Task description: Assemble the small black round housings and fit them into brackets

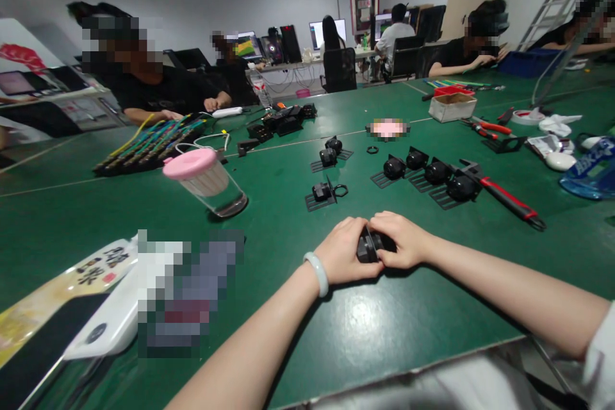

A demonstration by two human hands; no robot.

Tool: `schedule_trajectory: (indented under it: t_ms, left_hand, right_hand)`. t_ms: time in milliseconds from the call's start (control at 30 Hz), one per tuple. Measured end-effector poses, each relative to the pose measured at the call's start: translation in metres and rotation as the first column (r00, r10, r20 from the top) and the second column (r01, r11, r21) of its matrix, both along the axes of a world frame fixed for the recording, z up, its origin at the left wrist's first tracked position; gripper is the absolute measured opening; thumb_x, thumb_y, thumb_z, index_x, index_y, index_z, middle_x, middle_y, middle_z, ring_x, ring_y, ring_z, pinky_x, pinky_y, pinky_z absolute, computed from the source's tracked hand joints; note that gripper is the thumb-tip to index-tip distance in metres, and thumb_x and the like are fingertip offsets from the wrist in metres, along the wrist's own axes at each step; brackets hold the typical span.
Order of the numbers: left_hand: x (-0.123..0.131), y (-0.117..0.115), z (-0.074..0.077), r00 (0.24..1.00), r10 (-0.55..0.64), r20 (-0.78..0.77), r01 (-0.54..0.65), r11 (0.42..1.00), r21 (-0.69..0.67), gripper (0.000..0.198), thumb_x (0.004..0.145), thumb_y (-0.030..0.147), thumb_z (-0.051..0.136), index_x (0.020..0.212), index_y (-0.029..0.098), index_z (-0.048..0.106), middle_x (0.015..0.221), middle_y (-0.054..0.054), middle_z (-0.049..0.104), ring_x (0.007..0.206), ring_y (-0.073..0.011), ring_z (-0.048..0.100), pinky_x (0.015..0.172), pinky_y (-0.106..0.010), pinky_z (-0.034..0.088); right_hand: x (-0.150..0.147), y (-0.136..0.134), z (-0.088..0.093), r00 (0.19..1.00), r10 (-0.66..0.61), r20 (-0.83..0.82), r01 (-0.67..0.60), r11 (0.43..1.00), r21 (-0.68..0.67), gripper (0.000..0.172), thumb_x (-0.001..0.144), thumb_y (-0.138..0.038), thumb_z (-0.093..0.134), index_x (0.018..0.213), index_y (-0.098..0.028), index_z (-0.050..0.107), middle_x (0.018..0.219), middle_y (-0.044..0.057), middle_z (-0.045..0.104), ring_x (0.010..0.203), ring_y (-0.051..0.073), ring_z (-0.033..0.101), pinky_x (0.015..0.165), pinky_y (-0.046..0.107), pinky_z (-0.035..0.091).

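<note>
The left hand [340, 251] and right hand [402, 240] are gripping, fingers partly closed, a black part [368, 249] near the tabletop's [423, 320] near edge, apparently fitting or adjusting it, the next move likely calling for steady opposed finger pressure.

Pink-lidded cup [211, 180] at left; blue bottle [592, 170], far right; black chair [339, 70] beyond.

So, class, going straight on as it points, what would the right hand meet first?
Beyond the black part in its grasp, probably the left hand, facing it; exact depth is unclear.
</note>
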State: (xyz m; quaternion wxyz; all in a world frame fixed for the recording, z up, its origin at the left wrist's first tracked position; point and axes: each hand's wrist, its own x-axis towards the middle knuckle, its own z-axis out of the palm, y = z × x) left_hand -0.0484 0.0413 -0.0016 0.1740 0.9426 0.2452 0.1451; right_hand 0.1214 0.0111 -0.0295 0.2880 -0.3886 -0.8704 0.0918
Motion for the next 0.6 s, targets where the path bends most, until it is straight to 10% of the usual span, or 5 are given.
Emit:
schedule_trajectory:
  t_ms: [600]
  left_hand:
    - [0.001,0.001,0.001,1.000,0.025,0.006,-0.025,1.000,-0.008,0.046,0.061,0.046,0.059,0.092,0.015,0.045,0.082,-0.005,0.051,0.078,-0.0209,0.049,0.075,-0.035,0.040]
  right_hand:
    - [0.014,-0.001,0.007,0.998,0.062,-0.026,-0.063,0.996,-0.064,0.037,0.065,-0.036,0.055,0.091,-0.017,0.039,0.085,0.005,0.048,0.074,0.018,0.045,0.066,0.031,0.035]
